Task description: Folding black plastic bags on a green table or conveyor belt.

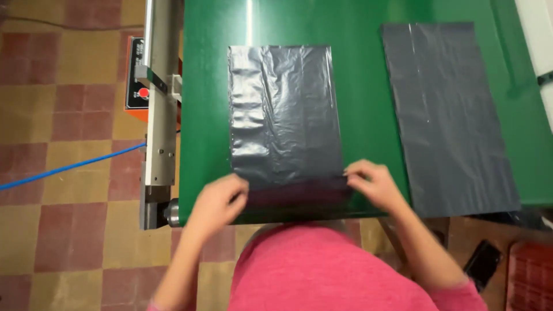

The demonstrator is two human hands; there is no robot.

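A dark grey plastic bag (285,115) lies flat on the green belt (363,92), its near edge at the belt's end. My left hand (216,201) pinches the bag's near left corner. My right hand (373,183) pinches the near right corner. A darker strip of the bag runs between the two hands at the near edge. My pink shirt fills the bottom of the view.
A second dark grey bag (449,115) lies flat to the right on the belt. A metal side rail (160,98) with an orange control box and red button (143,92) runs along the belt's left. A blue cable (69,168) crosses the tiled floor.
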